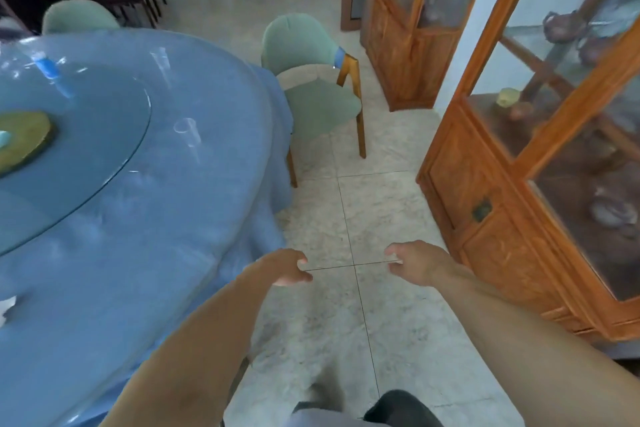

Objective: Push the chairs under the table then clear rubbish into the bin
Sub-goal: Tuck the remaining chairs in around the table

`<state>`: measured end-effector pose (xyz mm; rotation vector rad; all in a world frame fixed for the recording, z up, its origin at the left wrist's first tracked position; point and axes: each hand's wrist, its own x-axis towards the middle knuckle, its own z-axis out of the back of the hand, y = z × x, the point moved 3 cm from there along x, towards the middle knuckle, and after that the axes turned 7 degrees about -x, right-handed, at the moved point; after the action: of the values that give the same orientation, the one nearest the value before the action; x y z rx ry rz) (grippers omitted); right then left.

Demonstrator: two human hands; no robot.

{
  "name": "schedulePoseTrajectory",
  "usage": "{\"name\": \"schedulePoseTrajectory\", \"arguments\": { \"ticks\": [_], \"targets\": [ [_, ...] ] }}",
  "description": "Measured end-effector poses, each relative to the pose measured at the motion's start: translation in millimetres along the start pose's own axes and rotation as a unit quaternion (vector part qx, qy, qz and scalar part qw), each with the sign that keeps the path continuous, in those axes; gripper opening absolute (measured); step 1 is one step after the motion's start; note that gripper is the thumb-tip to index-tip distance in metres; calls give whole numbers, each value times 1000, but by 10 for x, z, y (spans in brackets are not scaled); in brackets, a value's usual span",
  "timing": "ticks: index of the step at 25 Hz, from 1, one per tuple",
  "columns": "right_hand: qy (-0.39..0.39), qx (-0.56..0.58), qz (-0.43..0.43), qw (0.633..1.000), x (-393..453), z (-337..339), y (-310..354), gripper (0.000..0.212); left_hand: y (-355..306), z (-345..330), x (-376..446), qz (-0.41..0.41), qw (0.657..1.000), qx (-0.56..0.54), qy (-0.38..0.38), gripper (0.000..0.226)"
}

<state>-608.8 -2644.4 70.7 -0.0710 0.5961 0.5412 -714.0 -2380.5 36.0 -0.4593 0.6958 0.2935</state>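
Two hands, left [289, 269] and right [414, 262], hang over bare floor, fingers loosely curled, holding nothing. Nearest chair [317, 87] stands far, at the table's [156, 218] right edge, seat only partly under. Judged rigid, wood-legged, moderately light; best gripped at the padded backrest top and pushed; legs may drag on tile. Two clear cups [188, 132] on the table look empty, light, easily crushed. No bin visible.

Open floor [363, 204] runs between table [207, 218] and cabinet [485, 184] toward chair [318, 94].
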Motion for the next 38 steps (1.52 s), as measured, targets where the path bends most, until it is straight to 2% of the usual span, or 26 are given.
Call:
{"name": "schedulePoseTrajectory", "arguments": {
  "ticks": [8,17,20,28,38],
  "targets": [
    [9,15,-16,1000,1266,614,-739,45,-703,1037,1383,-20,1000,-11,19,64],
    [28,19,-17,999,2817,1962,-2210,47,-1923,2371,3005,-9,1000,4,20,61],
    [24,10,-11,1000,3269,2396,-2494,46,-2175,2760,3409,-9,1000,-5,16,60],
    [27,-13,3,1000,4859,3330,-2986,48,-2287,3786,4879,16,999,-45,21,61],
    [-1,-42,8,999,7104,5033,-3371,45,-2376,5603,6902,25,997,-69,26,63]
  ]
}}
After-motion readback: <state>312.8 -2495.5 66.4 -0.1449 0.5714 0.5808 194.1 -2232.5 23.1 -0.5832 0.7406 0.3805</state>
